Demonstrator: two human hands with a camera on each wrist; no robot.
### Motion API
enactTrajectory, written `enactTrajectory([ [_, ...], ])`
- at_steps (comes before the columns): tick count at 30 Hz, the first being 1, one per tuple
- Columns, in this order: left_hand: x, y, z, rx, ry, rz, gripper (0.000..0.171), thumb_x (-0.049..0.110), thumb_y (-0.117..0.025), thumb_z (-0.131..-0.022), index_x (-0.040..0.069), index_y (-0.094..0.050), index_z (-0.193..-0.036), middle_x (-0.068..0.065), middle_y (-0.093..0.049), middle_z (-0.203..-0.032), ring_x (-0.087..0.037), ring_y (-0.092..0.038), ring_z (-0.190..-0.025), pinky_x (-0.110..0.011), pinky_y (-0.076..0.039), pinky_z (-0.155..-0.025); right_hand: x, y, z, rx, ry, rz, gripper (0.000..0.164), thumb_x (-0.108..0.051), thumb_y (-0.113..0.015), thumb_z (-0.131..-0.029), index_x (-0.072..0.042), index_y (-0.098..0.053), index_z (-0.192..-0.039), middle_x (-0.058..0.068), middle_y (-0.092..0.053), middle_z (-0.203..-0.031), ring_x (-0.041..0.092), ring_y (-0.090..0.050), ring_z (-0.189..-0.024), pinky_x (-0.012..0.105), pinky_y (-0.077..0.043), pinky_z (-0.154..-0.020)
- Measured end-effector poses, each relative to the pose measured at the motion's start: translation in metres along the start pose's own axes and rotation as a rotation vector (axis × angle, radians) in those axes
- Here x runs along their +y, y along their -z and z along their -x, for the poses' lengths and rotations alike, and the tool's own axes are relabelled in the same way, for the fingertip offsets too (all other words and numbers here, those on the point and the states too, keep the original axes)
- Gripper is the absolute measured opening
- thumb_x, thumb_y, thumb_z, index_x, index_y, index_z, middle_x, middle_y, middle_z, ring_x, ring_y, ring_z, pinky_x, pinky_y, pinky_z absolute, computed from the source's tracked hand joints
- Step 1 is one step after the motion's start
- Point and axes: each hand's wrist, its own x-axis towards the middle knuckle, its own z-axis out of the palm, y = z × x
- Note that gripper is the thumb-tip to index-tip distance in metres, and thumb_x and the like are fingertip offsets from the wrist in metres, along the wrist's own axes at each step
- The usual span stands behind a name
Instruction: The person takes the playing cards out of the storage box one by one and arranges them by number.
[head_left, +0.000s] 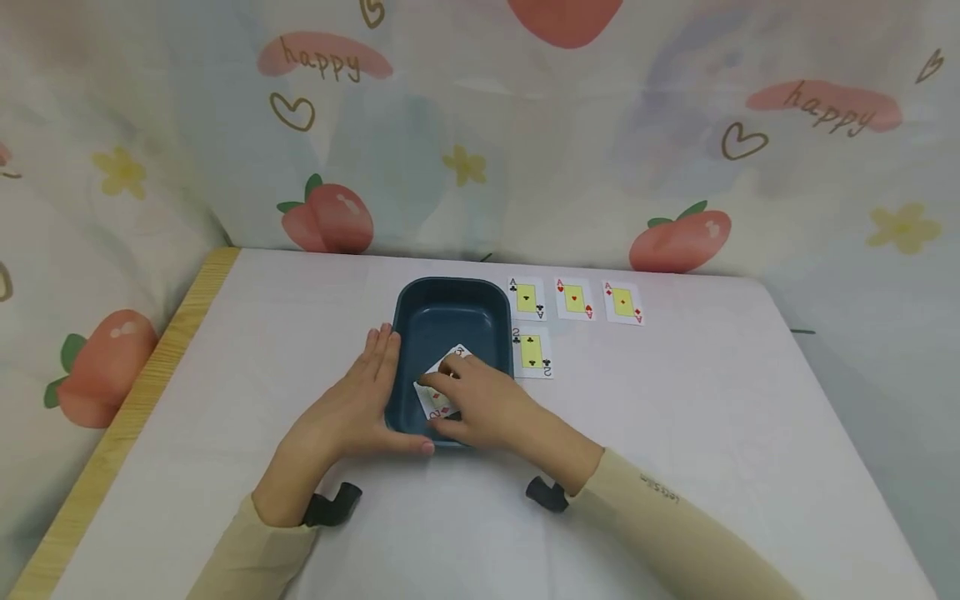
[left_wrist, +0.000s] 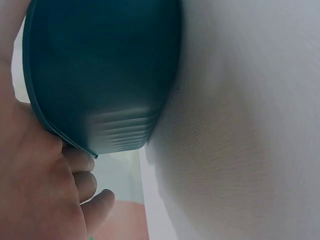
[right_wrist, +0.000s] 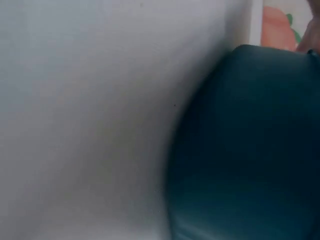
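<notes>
Inside the dark blue tray point(head_left: 455, 323), toward the person's end, the fingers point(head_left: 442, 383) of the right hand point(head_left: 483, 406) are bending down over a tilted playing card point(head_left: 433, 403) with red diamonds; from where I'm standing, I cannot tell whether they are pinching it or only touching it. The thumb is sitting lower, a little apart from the forefinger. The left hand point(head_left: 360, 412) is bracing the tray, its fingers lying straight and close together along the left wall, its thumb spreading wide along the near rim. Just beyond the tray's right side, a two of clubs point(head_left: 532, 352) is lying face up, and above it an ace of clubs point(head_left: 527, 298), an ace of hearts point(head_left: 575, 299) and an ace of diamonds point(head_left: 622, 302) are forming a row with small gaps. Beige sleeves point(head_left: 667, 525) are covering both forearms, black pieces point(head_left: 547, 494) showing under the wrists. The white-covered tabletop point(head_left: 675, 400) is carrying everything, a strip of wood point(head_left: 112, 433) showing along its left edge, while a peach-printed backdrop point(head_left: 525, 150) is hanging behind.
</notes>
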Motion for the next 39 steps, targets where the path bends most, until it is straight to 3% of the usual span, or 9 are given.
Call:
enactTrajectory([
  [9,-0.003,0.004,0.002,-0.010,0.022,0.011,0.148,0.090,-0.064,-0.061,0.000,0.002,-0.158,-0.016,0.007,-0.167,-0.033,0.007,-0.154,-0.053,-0.016,-0.122,0.004,-0.008,-0.019,-0.021,-0.006,0.007,0.055,-0.051,-0.068,-0.089,-0.024,-0.061,-0.136,-0.001,-0.058,-0.122,0.013,-0.052,-0.101,0.025,-0.052,-0.080],
  [18,-0.010,0.003,0.002,0.026,0.017,-0.001,0.148,0.092,-0.061,-0.062,-0.002,0.002,-0.158,-0.020,0.006,-0.166,-0.038,0.005,-0.154,-0.055,-0.016,-0.122,-0.006,-0.009,-0.034,-0.135,-0.050,0.147,0.062,-0.056,-0.071,-0.086,-0.026,-0.060,-0.138,0.002,-0.058,-0.128,0.020,-0.054,-0.113,0.034,-0.055,-0.089],
  [26,-0.006,0.001,0.000,0.032,0.034,0.002,0.148,0.089,-0.065,-0.063,-0.002,0.002,-0.158,-0.020,0.006,-0.166,-0.037,0.005,-0.154,-0.054,-0.014,-0.122,0.000,-0.011,-0.041,-0.155,-0.006,0.103,0.054,-0.053,-0.078,-0.081,-0.023,-0.066,-0.123,0.003,-0.054,-0.134,0.021,-0.049,-0.123,0.036,-0.050,-0.101],
  [30,-0.007,0.001,0.000,0.031,0.034,0.000,0.149,0.089,-0.066,-0.061,-0.002,0.002,-0.158,-0.020,0.006,-0.166,-0.037,0.004,-0.154,-0.054,-0.014,-0.122,0.002,-0.011,-0.045,-0.153,-0.062,0.115,0.073,-0.056,-0.082,-0.075,-0.019,-0.059,-0.134,0.009,-0.048,-0.146,0.027,-0.045,-0.133,0.040,-0.045,-0.108],
  [34,-0.007,0.001,-0.001,0.032,0.027,-0.008,0.150,0.091,-0.064,-0.060,-0.003,0.001,-0.158,-0.021,0.004,-0.166,-0.037,0.004,-0.154,-0.054,-0.015,-0.122,0.002,-0.008,-0.048,-0.178,-0.145,0.126,0.096,-0.059,-0.083,-0.071,-0.015,-0.047,-0.147,0.012,-0.047,-0.147,0.029,-0.046,-0.133,0.042,-0.046,-0.107],
  [39,-0.007,0.002,0.000,0.026,0.029,-0.005,0.149,0.087,-0.068,-0.061,-0.003,0.001,-0.158,-0.021,0.004,-0.166,-0.038,0.003,-0.154,-0.054,-0.015,-0.122,0.002,-0.004,-0.050,-0.185,-0.164,0.088,0.088,-0.052,-0.085,-0.072,-0.016,-0.051,-0.145,0.008,-0.054,-0.138,0.023,-0.051,-0.122,0.037,-0.050,-0.101],
])
